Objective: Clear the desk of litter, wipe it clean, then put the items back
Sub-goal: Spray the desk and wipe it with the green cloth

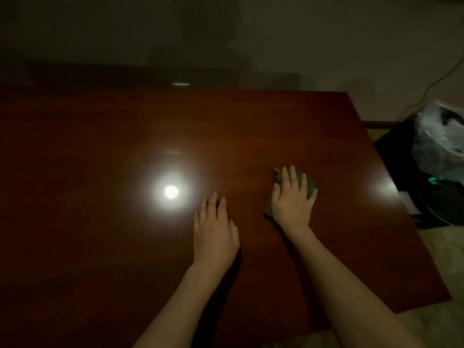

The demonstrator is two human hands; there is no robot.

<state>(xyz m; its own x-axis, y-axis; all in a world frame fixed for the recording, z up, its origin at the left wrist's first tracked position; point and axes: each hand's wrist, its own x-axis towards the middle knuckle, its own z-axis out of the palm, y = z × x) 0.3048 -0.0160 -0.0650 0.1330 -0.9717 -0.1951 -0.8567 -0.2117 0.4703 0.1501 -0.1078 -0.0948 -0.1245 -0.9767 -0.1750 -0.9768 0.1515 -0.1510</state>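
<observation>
A dark red-brown glossy desk (100, 172) fills most of the view. My right hand (292, 199) lies flat with straight fingers on a grey cloth (312, 188) and presses it onto the desk right of centre. The cloth shows around the fingers and at the hand's left edge. My left hand (214, 232) rests flat on the bare desk surface to the left of the cloth, fingers straight, holding nothing.
A bright lamp reflection (171, 191) glares on the desk left of my hands. Beyond the desk's right edge stands a dark bin with a clear plastic bag (439, 144). A cable (437, 81) runs up the wall behind it.
</observation>
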